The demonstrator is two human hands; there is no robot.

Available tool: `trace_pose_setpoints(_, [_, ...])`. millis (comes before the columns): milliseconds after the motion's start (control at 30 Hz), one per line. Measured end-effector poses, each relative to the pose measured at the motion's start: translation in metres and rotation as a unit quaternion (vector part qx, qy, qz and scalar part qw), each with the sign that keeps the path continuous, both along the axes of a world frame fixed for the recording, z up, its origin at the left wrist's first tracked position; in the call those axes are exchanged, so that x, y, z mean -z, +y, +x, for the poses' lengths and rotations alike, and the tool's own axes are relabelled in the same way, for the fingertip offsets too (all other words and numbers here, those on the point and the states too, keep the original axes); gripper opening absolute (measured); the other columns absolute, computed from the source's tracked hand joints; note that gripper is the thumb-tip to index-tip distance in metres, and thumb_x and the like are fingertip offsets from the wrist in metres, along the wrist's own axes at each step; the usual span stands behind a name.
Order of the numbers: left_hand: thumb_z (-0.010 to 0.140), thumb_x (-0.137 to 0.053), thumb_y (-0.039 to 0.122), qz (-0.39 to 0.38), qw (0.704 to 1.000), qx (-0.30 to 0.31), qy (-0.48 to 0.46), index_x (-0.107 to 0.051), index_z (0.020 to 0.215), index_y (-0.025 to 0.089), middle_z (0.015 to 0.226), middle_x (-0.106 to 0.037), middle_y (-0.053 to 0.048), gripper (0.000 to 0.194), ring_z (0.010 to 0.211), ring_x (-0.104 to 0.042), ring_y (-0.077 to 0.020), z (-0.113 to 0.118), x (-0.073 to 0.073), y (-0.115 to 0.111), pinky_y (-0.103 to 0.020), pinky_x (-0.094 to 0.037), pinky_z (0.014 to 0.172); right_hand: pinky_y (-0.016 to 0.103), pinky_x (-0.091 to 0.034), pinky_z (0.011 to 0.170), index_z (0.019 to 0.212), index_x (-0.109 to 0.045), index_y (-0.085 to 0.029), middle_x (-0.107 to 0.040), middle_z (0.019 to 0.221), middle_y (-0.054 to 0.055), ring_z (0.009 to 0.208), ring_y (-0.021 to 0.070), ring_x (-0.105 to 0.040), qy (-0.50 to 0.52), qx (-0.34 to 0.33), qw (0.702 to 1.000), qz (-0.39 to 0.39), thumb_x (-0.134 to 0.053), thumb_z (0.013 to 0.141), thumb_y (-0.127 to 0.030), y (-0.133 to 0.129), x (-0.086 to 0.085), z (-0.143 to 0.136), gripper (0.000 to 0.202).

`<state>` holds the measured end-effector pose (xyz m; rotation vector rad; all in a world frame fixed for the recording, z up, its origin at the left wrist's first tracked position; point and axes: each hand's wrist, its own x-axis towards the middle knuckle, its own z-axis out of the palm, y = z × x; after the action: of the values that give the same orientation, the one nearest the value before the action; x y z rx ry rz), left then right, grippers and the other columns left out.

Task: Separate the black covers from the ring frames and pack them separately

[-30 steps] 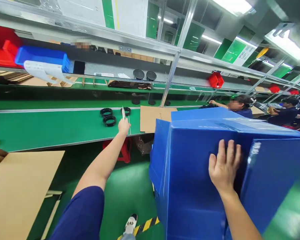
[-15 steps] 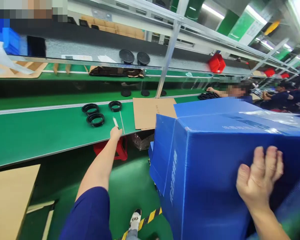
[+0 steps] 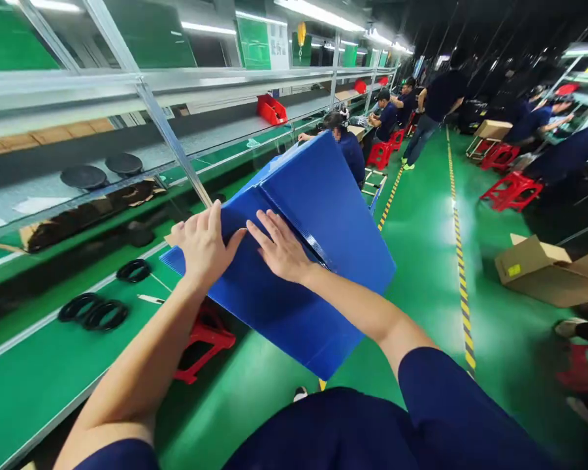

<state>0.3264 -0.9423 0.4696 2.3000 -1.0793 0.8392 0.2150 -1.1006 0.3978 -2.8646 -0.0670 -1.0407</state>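
A large blue corrugated plastic box (image 3: 318, 189) stands tilted before me, with a broad flap on my side. My left hand (image 3: 202, 247) grips the box's upper left edge, thumb along the near face and fingers over the top. Beside it, my right hand (image 3: 281, 251) lies flat on the near face with its fingers stretched, just left of a dark seam. A white pen-like tool (image 3: 150, 298) rests on the green workbench (image 3: 24, 398), left of my left forearm. Black rings (image 3: 105, 315) lie near it. The inside of the box is hidden.
A red stool (image 3: 203, 339) is under the bench edge. Metal shelving (image 3: 166, 127) runs above the bench, with black discs (image 3: 83, 177) and a red bin (image 3: 271, 109). Co-workers sit farther along, and one person (image 3: 441, 98) stands in the aisle. An open cardboard box (image 3: 553, 271) lies at right.
My left hand has let go of the white tool on the bench and moved to the box's edge. My right hand has shifted across the box, which now appears tilted. The view has swung right.
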Motion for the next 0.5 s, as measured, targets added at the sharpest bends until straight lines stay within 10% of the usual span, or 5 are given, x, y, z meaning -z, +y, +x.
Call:
trace_pose_setpoints(133, [0.095, -0.051, 0.057, 0.022, 0.997, -0.026, -0.066, -0.052, 0.146, 0.019, 0.139, -0.063, -0.016, 0.064, 0.126, -0.056, -0.0365, -0.031, 0.01, -0.02, -0.05, -0.032, 0.111, 0.056, -0.015, 0.13, 0.156, -0.042, -0.041, -0.04, 0.162, -0.002, 0.157, 0.0259, -0.021, 0.016, 0.003, 0.999, 0.045, -0.036, 0.104, -0.024, -0.027, 0.067, -0.084, 0.054])
trace_pose_setpoints(267, [0.092, -0.058, 0.058, 0.009, 0.995, 0.011, -0.1, -0.061, 0.134, 0.024, 0.131, -0.068, -0.012, 0.054, 0.13, -0.055, -0.0333, -0.081, 0.002, -0.033, -0.047, -0.032, 0.113, 0.076, -0.01, 0.12, 0.154, -0.047, -0.016, -0.034, 0.162, 0.022, 0.154, 0.0466, -0.018, -0.048, 0.219, 0.958, 0.178, -0.059, 0.096, -0.049, -0.085, 0.126, -0.15, 0.067])
trace_pose_setpoints(500, [0.095, -0.044, 0.049, -0.14, 0.983, 0.06, -0.101, -0.061, 0.08, 0.021, 0.082, -0.066, -0.006, 0.036, 0.088, -0.062, -0.0254, -0.152, -0.002, -0.058, -0.044, -0.048, 0.09, 0.061, -0.014, 0.125, 0.158, -0.032, -0.004, -0.03, 0.164, 0.025, 0.153, 0.0368, -0.027, -0.042, 0.183, 0.97, 0.154, -0.05, 0.101, -0.043, -0.142, 0.149, -0.207, 0.073])
